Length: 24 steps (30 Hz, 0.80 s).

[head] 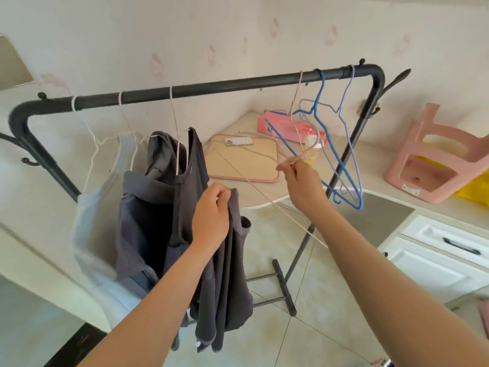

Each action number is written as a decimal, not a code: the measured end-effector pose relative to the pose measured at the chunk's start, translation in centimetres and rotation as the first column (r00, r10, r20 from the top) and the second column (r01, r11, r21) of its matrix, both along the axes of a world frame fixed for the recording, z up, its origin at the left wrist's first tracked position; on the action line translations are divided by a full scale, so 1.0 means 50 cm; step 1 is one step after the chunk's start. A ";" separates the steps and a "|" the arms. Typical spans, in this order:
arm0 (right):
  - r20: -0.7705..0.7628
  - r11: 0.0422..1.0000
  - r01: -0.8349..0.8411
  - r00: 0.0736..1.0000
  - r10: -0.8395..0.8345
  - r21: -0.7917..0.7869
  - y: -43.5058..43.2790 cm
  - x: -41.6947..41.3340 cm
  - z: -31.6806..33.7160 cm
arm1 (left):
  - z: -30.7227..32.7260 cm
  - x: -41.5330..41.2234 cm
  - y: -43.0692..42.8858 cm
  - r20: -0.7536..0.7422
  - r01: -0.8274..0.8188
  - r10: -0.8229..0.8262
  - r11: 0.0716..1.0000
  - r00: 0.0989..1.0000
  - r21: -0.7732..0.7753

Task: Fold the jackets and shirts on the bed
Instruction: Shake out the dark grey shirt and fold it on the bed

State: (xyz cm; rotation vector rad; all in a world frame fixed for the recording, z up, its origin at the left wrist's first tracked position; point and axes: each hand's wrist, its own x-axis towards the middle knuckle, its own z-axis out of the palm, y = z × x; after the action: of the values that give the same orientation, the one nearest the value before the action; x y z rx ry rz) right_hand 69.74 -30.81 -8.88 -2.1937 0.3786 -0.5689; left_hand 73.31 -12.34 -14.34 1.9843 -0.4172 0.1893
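**Soft cloth, skinny wire**

My left hand grips the dark grey shirt, soft matt knit cloth. My right hand pinches the pink hanger, thin coated wire. The rack is matt black metal, the stool smooth pink plastic, the floor tiles glossy.

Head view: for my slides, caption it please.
Left hand grips a dark grey garment; right hand pinches a pink hanger at the black rack.
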 end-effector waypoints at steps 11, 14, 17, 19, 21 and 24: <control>-0.166 0.993 0.044 0.984 -0.062 -0.111 0.003 0.238 0.138 | 0.017 0.007 0.030 -0.041 0.044 -0.046 0.998 0.998 -0.040; -0.204 0.999 0.048 0.978 -0.046 0.003 0.003 0.285 0.134 | 0.038 0.018 0.035 -0.038 0.053 -0.055 0.997 0.998 -0.051; -0.227 0.999 0.024 0.974 -0.013 0.044 -0.001 0.312 0.113 | 0.049 0.027 0.041 -0.039 0.076 -0.078 0.996 0.996 -0.045; -0.222 0.992 0.011 0.975 0.017 0.123 -0.010 0.325 0.091 | 0.054 0.032 0.045 -0.032 0.093 -0.094 0.995 0.995 -0.037; -0.198 0.983 0.012 0.980 0.025 0.181 -0.011 0.320 0.075 | 0.058 0.036 0.045 -0.028 0.107 -0.108 0.994 0.994 -0.024; -0.169 0.989 -0.018 0.985 0.043 0.148 0.002 0.295 0.054 | 0.058 0.040 0.042 -0.038 0.134 -0.134 0.991 0.990 -0.008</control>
State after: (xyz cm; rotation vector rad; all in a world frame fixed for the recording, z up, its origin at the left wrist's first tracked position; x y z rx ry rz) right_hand 84.49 -30.71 -6.17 -2.1088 0.4623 -0.3247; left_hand 75.31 -10.24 -11.45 1.9434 -0.5224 0.0669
